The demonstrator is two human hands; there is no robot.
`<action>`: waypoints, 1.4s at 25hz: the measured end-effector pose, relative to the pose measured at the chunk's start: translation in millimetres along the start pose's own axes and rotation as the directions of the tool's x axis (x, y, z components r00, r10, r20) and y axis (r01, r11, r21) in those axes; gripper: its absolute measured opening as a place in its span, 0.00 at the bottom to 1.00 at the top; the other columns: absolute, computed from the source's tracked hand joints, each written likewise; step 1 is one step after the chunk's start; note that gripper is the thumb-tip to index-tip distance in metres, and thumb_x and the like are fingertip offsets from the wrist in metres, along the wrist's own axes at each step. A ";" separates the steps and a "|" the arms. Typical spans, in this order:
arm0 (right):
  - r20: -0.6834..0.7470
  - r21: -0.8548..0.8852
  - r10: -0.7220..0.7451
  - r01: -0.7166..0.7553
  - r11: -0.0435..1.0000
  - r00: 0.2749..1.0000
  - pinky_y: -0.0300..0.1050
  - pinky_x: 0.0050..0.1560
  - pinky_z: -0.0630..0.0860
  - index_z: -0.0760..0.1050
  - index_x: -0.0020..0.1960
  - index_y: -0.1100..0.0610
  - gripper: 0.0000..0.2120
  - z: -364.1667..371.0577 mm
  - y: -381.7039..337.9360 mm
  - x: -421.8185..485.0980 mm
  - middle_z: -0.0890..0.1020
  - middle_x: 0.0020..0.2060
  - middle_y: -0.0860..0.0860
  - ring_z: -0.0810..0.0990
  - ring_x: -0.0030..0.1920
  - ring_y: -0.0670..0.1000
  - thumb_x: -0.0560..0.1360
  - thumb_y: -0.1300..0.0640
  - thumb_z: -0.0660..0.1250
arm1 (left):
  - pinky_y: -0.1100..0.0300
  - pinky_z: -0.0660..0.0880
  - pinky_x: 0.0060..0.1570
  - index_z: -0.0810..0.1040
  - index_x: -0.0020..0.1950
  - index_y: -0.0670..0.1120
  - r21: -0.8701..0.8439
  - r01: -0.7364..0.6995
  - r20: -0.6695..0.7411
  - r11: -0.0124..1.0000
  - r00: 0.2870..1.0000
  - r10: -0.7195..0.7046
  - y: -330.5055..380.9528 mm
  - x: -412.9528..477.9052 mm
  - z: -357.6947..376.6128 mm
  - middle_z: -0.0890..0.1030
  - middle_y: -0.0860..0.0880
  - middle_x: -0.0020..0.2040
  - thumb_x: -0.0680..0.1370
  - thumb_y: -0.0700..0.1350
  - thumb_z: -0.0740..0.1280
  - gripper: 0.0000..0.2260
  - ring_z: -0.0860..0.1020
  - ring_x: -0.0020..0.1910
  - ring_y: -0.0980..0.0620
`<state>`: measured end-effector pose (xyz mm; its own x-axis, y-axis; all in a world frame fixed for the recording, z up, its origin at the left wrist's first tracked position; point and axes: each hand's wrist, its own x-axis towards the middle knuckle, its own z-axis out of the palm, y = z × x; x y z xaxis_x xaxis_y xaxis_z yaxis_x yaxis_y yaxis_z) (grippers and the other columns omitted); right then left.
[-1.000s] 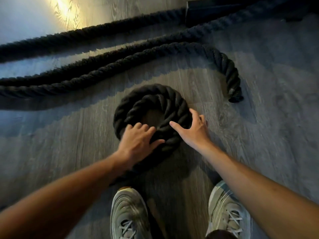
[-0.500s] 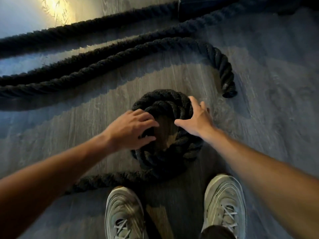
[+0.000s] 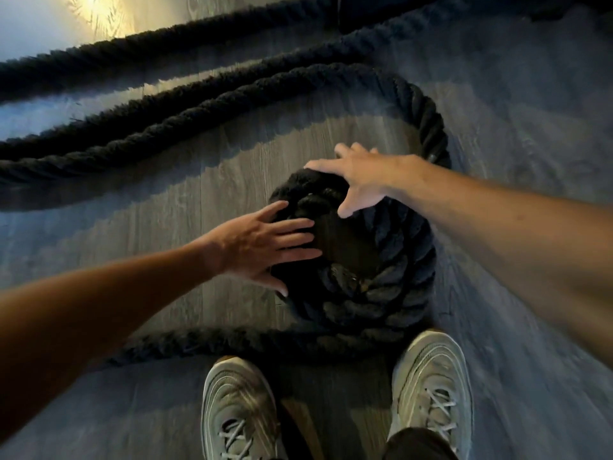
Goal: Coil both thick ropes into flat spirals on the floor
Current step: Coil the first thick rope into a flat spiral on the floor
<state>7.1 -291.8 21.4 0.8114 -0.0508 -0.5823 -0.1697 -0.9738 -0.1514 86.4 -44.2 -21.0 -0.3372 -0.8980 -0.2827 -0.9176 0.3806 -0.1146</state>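
Observation:
A thick black rope is wound into a small coil point(image 3: 391, 277) on the grey wood floor, just in front of my feet. Its tail point(image 3: 205, 343) trails off to the left along the floor. My left hand point(image 3: 262, 247) lies flat on the coil's left side, fingers spread. Over the coil's far edge my right hand point(image 3: 361, 177) rests with its fingers splayed. A second black rope point(image 3: 232, 97) runs across the floor beyond and hooks round to an end point(image 3: 434, 151) behind my right wrist.
Two more rope runs point(image 3: 132, 51) cross the floor at the back. My two pale sneakers point(image 3: 238, 410) point(image 3: 431, 383) stand right behind the coil. A bright light patch point(image 3: 96, 11) lies at the far left.
The coil has been turned and now shows a tail leading left. My left hand has slid to the coil's left side. My right hand has moved up to its far edge.

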 end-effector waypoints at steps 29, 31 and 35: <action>-0.246 0.769 0.644 -0.259 0.584 0.724 0.63 0.72 0.58 0.53 0.79 0.42 0.25 146.2 -71.0 -80.0 0.50 0.78 0.56 0.54 0.75 0.63 0.83 0.51 0.51 | 0.44 0.69 0.67 0.77 0.68 0.57 -0.730 0.683 0.250 -0.042 0.210 -0.945 27.2 -10.6 -4.2 0.70 0.47 0.61 0.69 0.41 0.79 0.29 0.68 0.64 0.42; -0.206 0.784 0.642 -0.268 0.560 0.738 0.64 0.71 0.58 0.54 0.78 0.40 0.25 151.0 -90.3 -90.8 0.44 0.79 0.56 0.52 0.75 0.65 0.82 0.49 0.53 | 0.41 0.66 0.67 0.71 0.73 0.62 -0.645 0.763 0.296 -0.047 0.192 -0.936 20.2 -5.3 -11.8 0.66 0.47 0.69 0.68 0.43 0.79 0.36 0.64 0.68 0.40; -0.466 0.508 0.440 -0.176 0.843 0.768 0.69 0.71 0.56 0.63 0.75 0.39 0.25 143.7 -102.9 -101.2 0.48 0.80 0.55 0.49 0.77 0.63 0.78 0.42 0.59 | 0.37 0.64 0.70 0.63 0.77 0.65 -0.603 0.762 0.499 -0.237 0.127 -0.857 9.2 -6.7 -12.1 0.59 0.47 0.77 0.68 0.46 0.80 0.43 0.61 0.74 0.39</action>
<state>-137.9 -154.6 -18.8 0.8086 -0.5710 -0.1418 -0.5698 -0.6998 -0.4308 77.7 -37.3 -8.6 0.8488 -0.3305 -0.4127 -0.1659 -0.9076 0.3858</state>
